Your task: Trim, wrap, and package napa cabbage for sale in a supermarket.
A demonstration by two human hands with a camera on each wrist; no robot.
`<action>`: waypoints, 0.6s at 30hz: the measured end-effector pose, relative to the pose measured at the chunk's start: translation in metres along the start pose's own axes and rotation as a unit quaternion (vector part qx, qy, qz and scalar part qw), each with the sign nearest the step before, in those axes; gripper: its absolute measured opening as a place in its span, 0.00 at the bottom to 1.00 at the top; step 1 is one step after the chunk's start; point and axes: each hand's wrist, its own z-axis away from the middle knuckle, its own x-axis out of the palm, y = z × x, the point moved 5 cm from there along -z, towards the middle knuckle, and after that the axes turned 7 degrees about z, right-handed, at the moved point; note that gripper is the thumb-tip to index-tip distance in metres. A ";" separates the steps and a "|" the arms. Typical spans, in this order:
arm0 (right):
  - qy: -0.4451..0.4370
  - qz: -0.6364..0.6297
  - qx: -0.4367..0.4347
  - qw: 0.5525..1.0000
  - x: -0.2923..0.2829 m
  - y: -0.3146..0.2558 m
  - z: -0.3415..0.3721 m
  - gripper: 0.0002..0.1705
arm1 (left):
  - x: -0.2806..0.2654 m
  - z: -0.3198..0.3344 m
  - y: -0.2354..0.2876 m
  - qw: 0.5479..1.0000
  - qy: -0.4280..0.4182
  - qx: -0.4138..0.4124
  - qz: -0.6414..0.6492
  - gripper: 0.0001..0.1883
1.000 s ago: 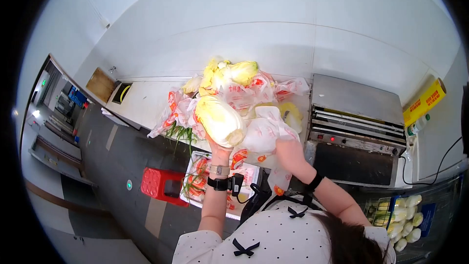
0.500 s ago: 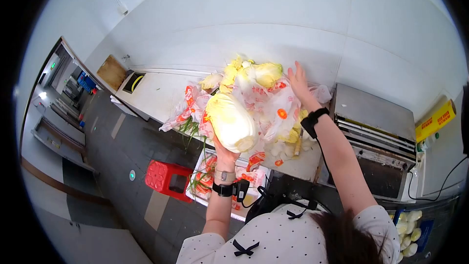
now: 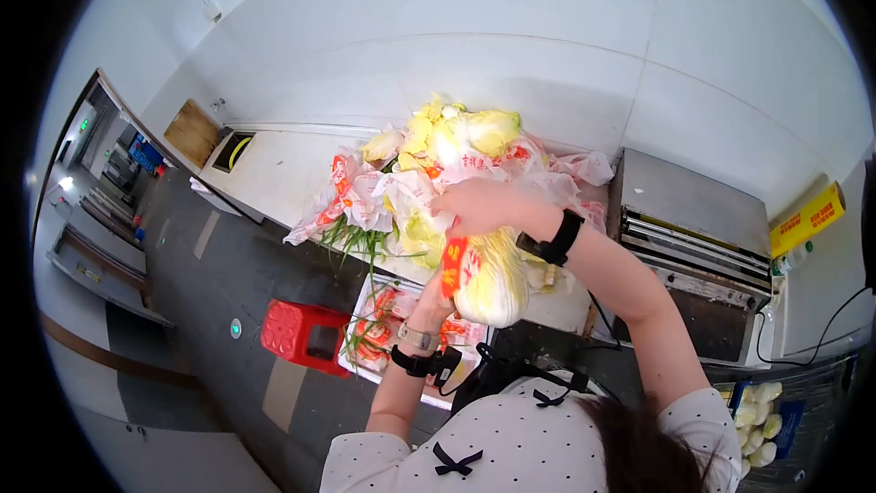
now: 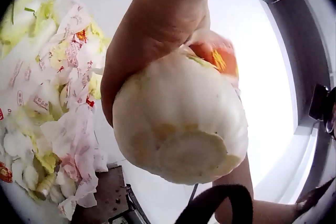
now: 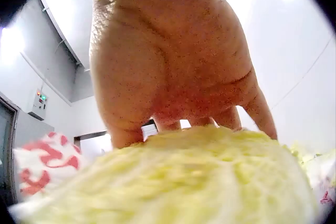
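In the head view a Chinese cabbage is held over the counter's front edge, with a red-printed plastic piece against its left side. My left hand grips the cabbage low on the left; its fingers curve round the pale body in the left wrist view, with the cut base facing that camera. From above, my right hand reaches over the leafy end. The right wrist view shows my right hand bent down onto the leaves, its fingertips hidden behind them.
Printed plastic bags, loose leaves and another cabbage lie on the counter. Green stalks overhang its edge. A white box and red stool stand below; a metal machine is at the right.
My right hand has come from the back of the counter onto the cabbage's leafy end. My left hand has turned the cabbage and moved it right, and a red-printed piece now shows on its side.
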 end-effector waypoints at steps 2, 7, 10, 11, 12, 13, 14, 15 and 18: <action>0.057 -0.046 -0.006 0.997 0.005 0.017 -0.008 0.21 | 0.023 0.014 0.004 0.997 0.009 0.024 -0.067 0.27; 0.260 -0.146 0.054 0.953 0.008 0.075 -0.010 0.15 | 0.009 0.023 0.006 0.998 -0.052 0.020 -0.025 0.31; 0.312 -0.292 0.219 0.877 0.025 0.134 -0.003 0.14 | 0.012 0.041 0.010 0.996 -0.049 0.043 0.056 0.31; 0.307 -0.338 0.301 0.837 0.037 0.154 0.005 0.15 | 0.017 0.044 0.010 0.984 -0.124 0.055 0.111 0.33; 0.351 -0.447 0.290 0.770 0.053 0.170 0.007 0.18 | 0.027 0.049 0.011 0.985 -0.118 0.061 0.114 0.36; 0.388 -0.548 0.274 0.689 0.072 0.186 0.006 0.22 | 0.047 0.060 0.015 0.985 -0.111 0.068 0.116 0.40; 0.416 -0.639 0.253 0.595 0.085 0.197 0.008 0.25 | 0.058 0.067 0.019 0.985 -0.092 0.087 0.119 0.42; 0.400 -0.555 0.360 0.635 0.090 0.206 0.017 0.27 | 0.069 0.074 0.023 0.984 -0.072 0.105 0.121 0.44; 0.359 -0.343 0.547 0.674 0.100 0.225 0.042 0.32 | 0.058 0.060 0.036 0.968 -0.126 0.070 0.208 0.46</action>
